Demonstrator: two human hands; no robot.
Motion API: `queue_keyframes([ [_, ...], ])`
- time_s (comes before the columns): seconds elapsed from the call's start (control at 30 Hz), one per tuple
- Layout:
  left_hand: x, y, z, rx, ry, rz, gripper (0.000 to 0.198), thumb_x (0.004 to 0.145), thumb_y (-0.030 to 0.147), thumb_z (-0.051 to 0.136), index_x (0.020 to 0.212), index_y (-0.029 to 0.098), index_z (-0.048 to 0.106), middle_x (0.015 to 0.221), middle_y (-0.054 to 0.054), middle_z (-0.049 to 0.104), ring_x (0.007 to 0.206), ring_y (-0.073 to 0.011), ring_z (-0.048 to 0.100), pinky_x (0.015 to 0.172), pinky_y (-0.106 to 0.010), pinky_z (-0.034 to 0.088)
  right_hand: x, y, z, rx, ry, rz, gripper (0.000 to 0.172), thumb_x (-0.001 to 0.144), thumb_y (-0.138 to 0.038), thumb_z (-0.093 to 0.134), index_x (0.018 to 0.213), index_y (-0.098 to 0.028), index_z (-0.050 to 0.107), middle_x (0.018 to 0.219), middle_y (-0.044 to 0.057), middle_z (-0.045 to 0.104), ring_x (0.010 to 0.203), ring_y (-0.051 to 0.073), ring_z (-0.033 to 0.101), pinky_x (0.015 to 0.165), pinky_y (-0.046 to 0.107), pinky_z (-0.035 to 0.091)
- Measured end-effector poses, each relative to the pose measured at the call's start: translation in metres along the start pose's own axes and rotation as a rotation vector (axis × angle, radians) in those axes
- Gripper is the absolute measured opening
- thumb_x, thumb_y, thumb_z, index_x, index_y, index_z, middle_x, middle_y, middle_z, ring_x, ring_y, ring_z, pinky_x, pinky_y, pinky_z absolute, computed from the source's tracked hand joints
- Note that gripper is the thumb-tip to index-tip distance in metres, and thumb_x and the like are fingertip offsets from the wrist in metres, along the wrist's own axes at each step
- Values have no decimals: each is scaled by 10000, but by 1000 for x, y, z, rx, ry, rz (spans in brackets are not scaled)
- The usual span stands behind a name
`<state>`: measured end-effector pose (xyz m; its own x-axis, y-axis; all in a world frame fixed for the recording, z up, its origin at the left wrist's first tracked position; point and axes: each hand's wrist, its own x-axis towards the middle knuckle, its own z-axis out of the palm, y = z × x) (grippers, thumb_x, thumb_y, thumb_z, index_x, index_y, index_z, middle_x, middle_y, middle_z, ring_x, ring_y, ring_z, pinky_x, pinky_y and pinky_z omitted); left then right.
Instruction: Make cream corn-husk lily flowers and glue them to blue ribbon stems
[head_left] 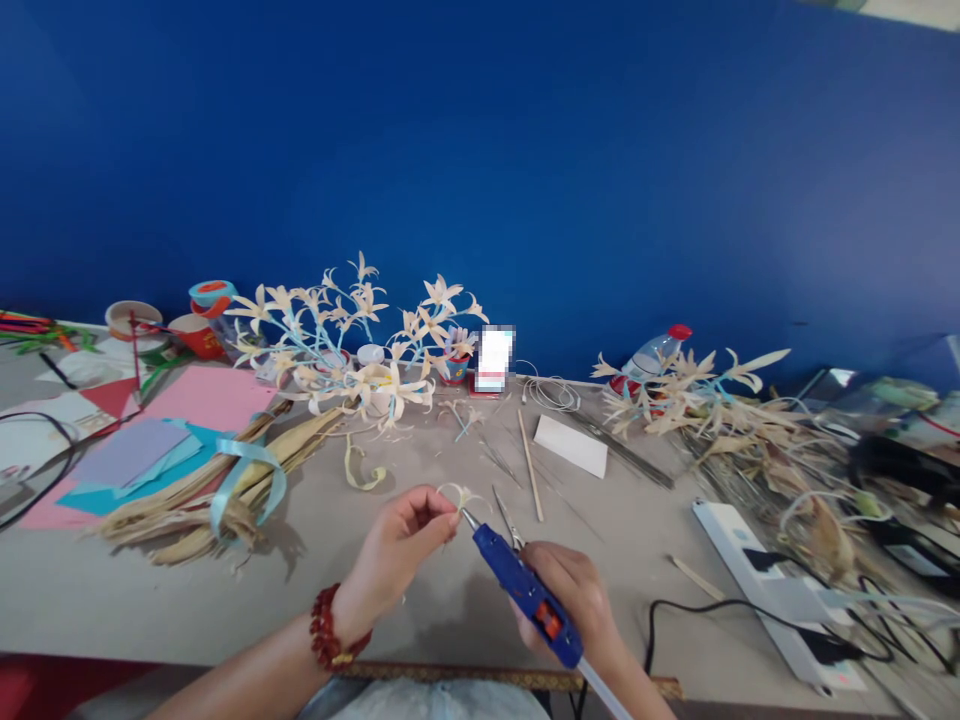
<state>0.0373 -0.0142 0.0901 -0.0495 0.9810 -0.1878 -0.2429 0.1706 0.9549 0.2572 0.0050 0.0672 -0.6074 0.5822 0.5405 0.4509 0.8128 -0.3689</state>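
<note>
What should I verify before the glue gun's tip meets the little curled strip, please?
1. The left hand pinches the curled husk strip: ok.
2. The right hand grips the glue gun around its body: ok.
3. The nozzle points at the strip, close beside it: ok; whether they touch, cannot tell.
4. The left fingertips are clear of the nozzle: not ok, they sit right next to it.
5. A glue stick is loaded at the gun's rear: ok, a pale stick protrudes.
6. The gun is powered and hot: cannot tell; a black cord reaches the power strip, but whose cord it is does not show.
</note>
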Motion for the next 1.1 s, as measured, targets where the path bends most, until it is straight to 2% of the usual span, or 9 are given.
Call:
queue_keyframes([
  [0.23, -3, -1, -3, -58, 24, 14, 171, 761, 308, 700, 719, 163, 621, 657, 10, 576, 651, -119, 493, 648, -236, 388, -4, 5, 5, 12, -18, 36, 118, 695, -186, 487, 806, -215, 463, 632, -3, 520, 525, 149, 482, 524, 237, 362],
  [0.37, -7, -9, -11, -145, 63, 22, 156, 769, 301, 709, 749, 172, 624, 683, 16, 573, 657, -110, 486, 651, -219, 389, -8, 20, 2, -119, -54, 162, 149, 750, -211, 517, 898, -201, 503, 690, 13, 577, 559, 152, 526, 551, 232, 376],
  [0.5, -4, -24, -27, -201, 87, -3, 175, 751, 321, 729, 747, 178, 628, 693, 17, 576, 661, -116, 496, 660, -226, 408, -14, 56, -9, -350, -91, 383, 130, 821, -275, 522, 921, -192, 523, 741, 34, 624, 611, 177, 591, 555, 240, 377],
  [0.63, 4, -42, -40, -119, 135, -15, 197, 731, 335, 750, 746, 163, 657, 686, 12, 590, 675, -119, 512, 673, -223, 417, -18, 101, -21, -610, -240, 662, 257, 854, -275, 512, 1087, -171, 493, 862, 71, 670, 663, 211, 638, 541, 258, 348],
  [0.7, 7, -48, -42, -117, 190, 16, 207, 721, 342, 760, 766, 165, 663, 694, 13, 603, 685, -119, 525, 683, -220, 424, -19, 119, -23, -644, -256, 712, 285, 849, -272, 530, 1109, -163, 485, 930, 101, 672, 696, 229, 653, 536, 263, 343],
  [0.83, 14, -54, -45, -237, 380, 151, 261, 670, 351, 799, 817, 177, 673, 736, 13, 635, 701, -115, 554, 705, -221, 446, -24, 141, -25, -631, -266, 721, 292, 854, -299, 547, 1108, -162, 504, 1017, 126, 658, 744, 237, 665, 565, 277, 386],
  [0.93, 19, -54, -48, -341, 488, 221, 277, 648, 349, 811, 826, 187, 673, 759, 19, 646, 695, -107, 565, 711, -224, 462, -30, 148, -35, -564, -318, 659, 357, 851, -352, 564, 1154, -167, 522, 1077, 133, 637, 834, 246, 662, 650, 304, 445],
  [1.03, 21, -56, -47, -351, 557, 258, 289, 640, 366, 813, 822, 195, 668, 767, 21, 655, 688, -110, 573, 712, -232, 471, -22, 143, -49, -487, -323, 548, 336, 849, -355, 575, 1135, -181, 567, 1124, 136, 610, 928, 263, 634, 756, 342, 469],
  [1.1, 22, -58, -42, -314, 569, 259, 298, 639, 378, 811, 824, 192, 669, 759, 16, 652, 683, -116, 576, 709, -238, 475, -3, 129, -52, -448, -221, 505, 206, 920, -303, 473, 1016, -181, 609, 1063, 117, 624, 911, 244, 628, 772, 346, 472],
])
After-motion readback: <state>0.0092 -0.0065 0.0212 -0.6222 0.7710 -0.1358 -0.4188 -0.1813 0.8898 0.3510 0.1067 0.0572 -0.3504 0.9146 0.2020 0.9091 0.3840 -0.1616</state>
